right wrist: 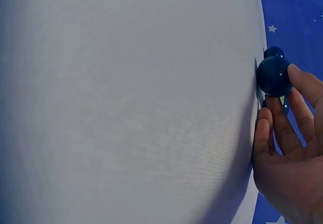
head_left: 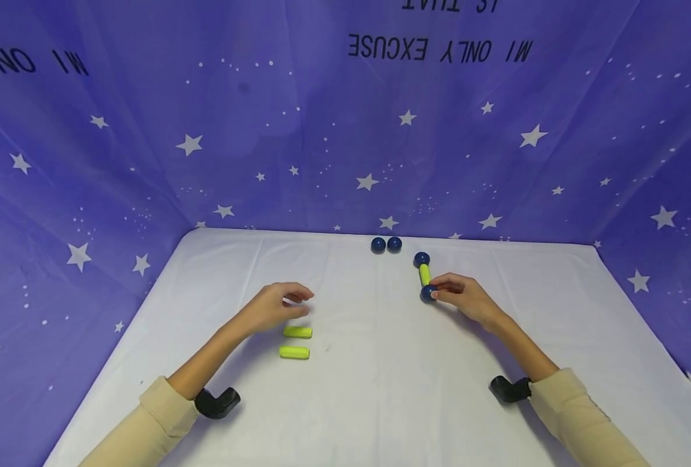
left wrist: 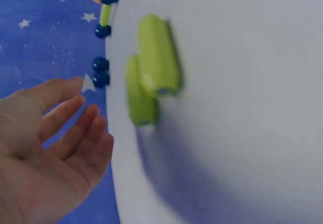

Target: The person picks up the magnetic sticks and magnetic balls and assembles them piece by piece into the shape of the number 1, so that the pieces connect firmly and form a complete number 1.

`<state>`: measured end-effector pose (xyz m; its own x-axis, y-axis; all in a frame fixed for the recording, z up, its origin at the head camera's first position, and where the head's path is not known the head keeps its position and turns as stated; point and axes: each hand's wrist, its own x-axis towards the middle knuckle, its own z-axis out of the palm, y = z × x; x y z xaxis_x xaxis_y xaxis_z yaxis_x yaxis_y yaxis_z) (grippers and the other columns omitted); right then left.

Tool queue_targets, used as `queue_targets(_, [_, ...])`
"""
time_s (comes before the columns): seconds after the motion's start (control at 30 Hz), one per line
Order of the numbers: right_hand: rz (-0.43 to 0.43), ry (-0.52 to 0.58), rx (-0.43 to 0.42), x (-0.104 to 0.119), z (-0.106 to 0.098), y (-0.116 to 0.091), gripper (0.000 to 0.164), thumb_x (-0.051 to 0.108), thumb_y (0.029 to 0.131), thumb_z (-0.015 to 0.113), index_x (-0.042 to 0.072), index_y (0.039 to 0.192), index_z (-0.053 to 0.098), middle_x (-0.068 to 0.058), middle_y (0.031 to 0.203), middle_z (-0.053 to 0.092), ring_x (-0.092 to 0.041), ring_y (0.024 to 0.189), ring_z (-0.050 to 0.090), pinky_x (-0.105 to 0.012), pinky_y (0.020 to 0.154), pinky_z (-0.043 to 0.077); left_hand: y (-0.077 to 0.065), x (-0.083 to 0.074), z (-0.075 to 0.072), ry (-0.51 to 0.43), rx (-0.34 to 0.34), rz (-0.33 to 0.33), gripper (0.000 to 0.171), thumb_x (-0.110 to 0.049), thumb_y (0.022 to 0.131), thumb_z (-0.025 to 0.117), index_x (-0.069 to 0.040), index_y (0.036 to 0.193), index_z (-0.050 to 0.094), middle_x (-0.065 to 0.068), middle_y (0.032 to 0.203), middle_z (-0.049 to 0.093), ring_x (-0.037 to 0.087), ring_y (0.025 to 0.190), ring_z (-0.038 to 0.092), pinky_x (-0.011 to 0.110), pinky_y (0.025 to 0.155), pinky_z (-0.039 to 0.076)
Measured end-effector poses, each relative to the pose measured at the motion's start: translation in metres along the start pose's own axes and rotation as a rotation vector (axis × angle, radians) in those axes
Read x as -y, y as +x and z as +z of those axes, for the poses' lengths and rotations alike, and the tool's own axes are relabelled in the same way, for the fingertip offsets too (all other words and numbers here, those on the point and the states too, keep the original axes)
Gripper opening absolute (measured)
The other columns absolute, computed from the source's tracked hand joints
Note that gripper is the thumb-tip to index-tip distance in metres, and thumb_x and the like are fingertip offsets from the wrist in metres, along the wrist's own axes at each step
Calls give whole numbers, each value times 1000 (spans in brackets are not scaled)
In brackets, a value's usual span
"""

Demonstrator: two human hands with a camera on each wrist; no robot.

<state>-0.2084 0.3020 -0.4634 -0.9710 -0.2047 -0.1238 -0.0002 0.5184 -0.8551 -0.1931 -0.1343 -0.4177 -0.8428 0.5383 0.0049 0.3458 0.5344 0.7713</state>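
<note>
My right hand [head_left: 464,298] pinches the near blue ball [head_left: 429,294] between thumb and fingers. That ball sits at one end of a yellow-green rod [head_left: 425,274], with another blue ball [head_left: 422,259] at the far end. In the right wrist view the pinched ball [right wrist: 274,76] hides most of the rod. My left hand [head_left: 275,305] hovers with loosely bent fingers and nothing between them. Just nearer than it, two loose yellow-green rods [head_left: 297,332] lie side by side on the table. The left wrist view shows both rods [left wrist: 159,57] beyond the hand's relaxed fingers.
Two loose blue balls [head_left: 386,245] sit close together at the table's back edge. A white cloth covers the table [head_left: 368,389]. Purple-blue curtains [head_left: 298,130] with white stars stand behind it and along both sides. Each wrist carries a black piece [head_left: 218,403].
</note>
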Motion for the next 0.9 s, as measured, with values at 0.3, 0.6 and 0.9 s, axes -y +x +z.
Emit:
queue_targets(0.3, [0,26,5,1,0,0,39,28,94,72,6,125,66,-11,121,67,-30,115,58,-40,94,44,-18,20,1,55,112,-23,33,-12,87,77,1,117,69,9,112,69,26,104,62,44,92,50])
queue_targets(0.6, [-5,31,4,0,-1,0,38,26,94,72,5,125,66,-11,120,67,-29,115,59,-42,95,44,-17,22,2,95,163,11,19,-7,87,76,-5,106,75,1,102,68,17,92,60,33,82,51])
queue_targets(0.9, [-1,35,11,0,-2,0,38,27,94,72,6,125,66,-11,120,67,-29,114,58,-41,94,45,-6,15,5,163,193,21,15,-2,86,72,-6,100,73,-6,88,63,13,78,52,28,70,45])
